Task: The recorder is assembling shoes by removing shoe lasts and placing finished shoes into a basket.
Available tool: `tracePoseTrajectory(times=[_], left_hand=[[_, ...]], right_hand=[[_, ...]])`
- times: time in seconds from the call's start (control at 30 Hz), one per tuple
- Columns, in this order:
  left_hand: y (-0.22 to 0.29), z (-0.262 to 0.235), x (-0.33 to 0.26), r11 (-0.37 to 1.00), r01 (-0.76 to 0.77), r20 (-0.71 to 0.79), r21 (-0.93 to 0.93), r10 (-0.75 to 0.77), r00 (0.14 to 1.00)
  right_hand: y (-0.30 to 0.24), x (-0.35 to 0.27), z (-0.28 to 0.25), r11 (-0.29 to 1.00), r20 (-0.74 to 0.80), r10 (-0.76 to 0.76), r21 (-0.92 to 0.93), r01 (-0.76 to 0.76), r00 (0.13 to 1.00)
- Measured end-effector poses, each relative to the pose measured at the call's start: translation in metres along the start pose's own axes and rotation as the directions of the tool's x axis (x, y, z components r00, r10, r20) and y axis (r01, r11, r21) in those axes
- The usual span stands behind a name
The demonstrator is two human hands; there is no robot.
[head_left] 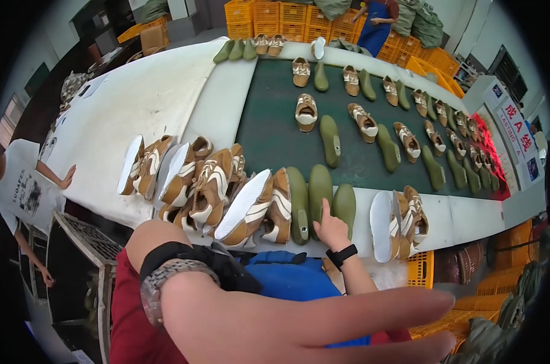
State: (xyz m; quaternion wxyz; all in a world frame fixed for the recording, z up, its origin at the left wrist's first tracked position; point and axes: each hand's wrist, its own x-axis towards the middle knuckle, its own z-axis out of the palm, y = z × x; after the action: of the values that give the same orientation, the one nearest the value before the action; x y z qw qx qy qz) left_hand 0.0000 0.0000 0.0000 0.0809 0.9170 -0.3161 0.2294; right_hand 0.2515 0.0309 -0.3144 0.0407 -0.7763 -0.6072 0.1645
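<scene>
My left hand (257,324) is raised very close to the camera, with a metal watch (152,297) on its wrist. Two of its fingers stretch out to the right, apart and holding nothing. My right hand (334,233), with a black band at the wrist, points its index finger at a group of green shoe lasts (320,182) on the table's near edge. The fingertip overlaps the middle last; whether it presses on it I cannot tell. Brown-and-white sneakers (213,188) crowd together left of the lasts, some lying with white soles outward. More sneakers (413,221) stand right of my right hand.
Rows of sneakers and green lasts (330,141) stand on a dark green belt (269,109). A white covered table (123,103) lies left. One person (26,188) is at left, another in a blue apron (375,30) at back. Orange crates (281,18) are stacked behind.
</scene>
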Motion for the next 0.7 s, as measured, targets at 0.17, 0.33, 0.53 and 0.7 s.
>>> tracePoseTrajectory(times=[0.17, 0.33, 0.53, 0.7], left_hand=[[-0.019, 0.003, 0.017, 0.827, 0.562, -0.238, 0.034, -0.539, 0.808], [-0.081, 0.125, -0.131, 0.345, 0.908, -0.075, 0.236, -0.925, 0.371], [-0.066, 0.175, -0.212, 0.03, 0.95, -0.163, 0.312, -0.983, 0.084], [-0.062, 0.175, -0.219, 0.055, 0.967, -0.156, 0.25, -0.983, 0.097]], right_hand=[[0.014, -0.01, -0.009, 0.998, -0.036, -0.056, -0.033, 0.055, 0.998], [0.012, 0.006, -0.02, 0.997, -0.028, -0.026, 0.078, 0.028, 0.999], [0.012, 0.071, -0.128, 0.469, 0.21, 0.113, 0.85, -0.239, 0.971], [-0.063, 0.179, -0.143, 0.631, -0.051, -0.083, 0.771, 0.092, 0.995]])
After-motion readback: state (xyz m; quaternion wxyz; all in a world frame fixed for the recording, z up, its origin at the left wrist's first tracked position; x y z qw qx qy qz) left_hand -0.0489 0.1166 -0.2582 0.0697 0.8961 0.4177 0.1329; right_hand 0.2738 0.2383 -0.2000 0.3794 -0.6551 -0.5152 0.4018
